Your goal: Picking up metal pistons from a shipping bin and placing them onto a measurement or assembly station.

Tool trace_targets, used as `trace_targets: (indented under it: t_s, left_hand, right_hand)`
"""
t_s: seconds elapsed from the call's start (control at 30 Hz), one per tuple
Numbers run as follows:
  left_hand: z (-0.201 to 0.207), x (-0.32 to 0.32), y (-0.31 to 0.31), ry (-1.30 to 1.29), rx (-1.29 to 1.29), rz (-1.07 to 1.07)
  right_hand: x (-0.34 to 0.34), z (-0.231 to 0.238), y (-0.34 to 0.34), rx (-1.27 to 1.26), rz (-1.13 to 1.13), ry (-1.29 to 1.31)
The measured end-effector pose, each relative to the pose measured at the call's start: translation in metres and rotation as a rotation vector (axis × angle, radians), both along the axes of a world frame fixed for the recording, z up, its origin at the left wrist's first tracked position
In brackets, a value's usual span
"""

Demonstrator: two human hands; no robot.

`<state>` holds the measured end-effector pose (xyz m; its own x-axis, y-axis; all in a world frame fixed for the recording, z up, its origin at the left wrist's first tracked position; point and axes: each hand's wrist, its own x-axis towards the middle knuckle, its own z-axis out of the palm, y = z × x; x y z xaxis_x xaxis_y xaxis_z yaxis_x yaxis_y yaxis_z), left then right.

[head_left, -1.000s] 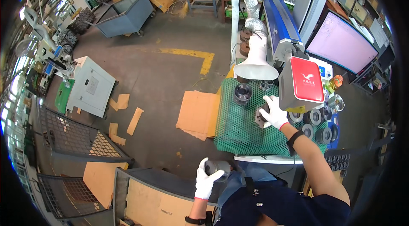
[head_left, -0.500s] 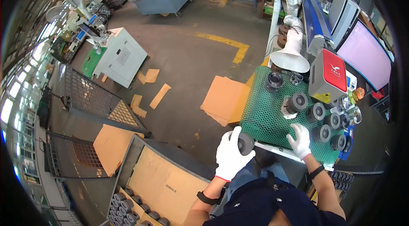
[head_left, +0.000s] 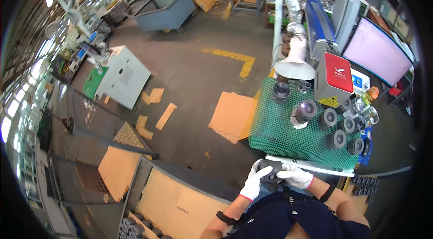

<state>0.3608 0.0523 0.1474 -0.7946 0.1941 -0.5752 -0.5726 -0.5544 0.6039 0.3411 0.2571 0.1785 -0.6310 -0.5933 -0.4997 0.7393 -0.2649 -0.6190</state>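
Note:
Close to my body, at the bench's front edge, a dark grey piston (head_left: 270, 171) is held between my two white-gloved hands. My left hand (head_left: 253, 182) wraps its left side, thumb across the front. My right hand (head_left: 295, 176) closes on its right side, fingertips on the piston. On the green mesh mat (head_left: 275, 137) just beyond stand several similar pistons (head_left: 336, 139). One more piston (head_left: 306, 110) rests tilted on a small pale stand (head_left: 298, 121) under the red-and-grey machine head (head_left: 334, 79).
A white extraction hood (head_left: 295, 65) hangs over the mat's far side, with a monitor (head_left: 380, 56) to the right. At lower left, a large grey bin (head_left: 135, 180) holds a cardboard sheet (head_left: 176, 198) and several pistons (head_left: 131, 228). Cardboard pieces (head_left: 232, 115) lie on the floor.
My right hand has come down from above the mat to grip the piston. My left hand has brought the piston slightly right and closer to my body. The view has shifted a little.

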Motion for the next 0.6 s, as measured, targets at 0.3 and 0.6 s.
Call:
trace_targets:
  t_s: [0.3, 0.6]
  left_hand:
    - [-0.036, 0.01, -0.016, -0.059, -0.208, -0.009]
    - [-0.048, 0.017, -0.054, -0.08, -0.194, 0.202]
  right_hand:
    - [-0.08, -0.001, -0.029, 1.036, 0.529, 0.758]
    - [-0.213, -0.043, -0.036, 1.557, 0.517, 1.602]
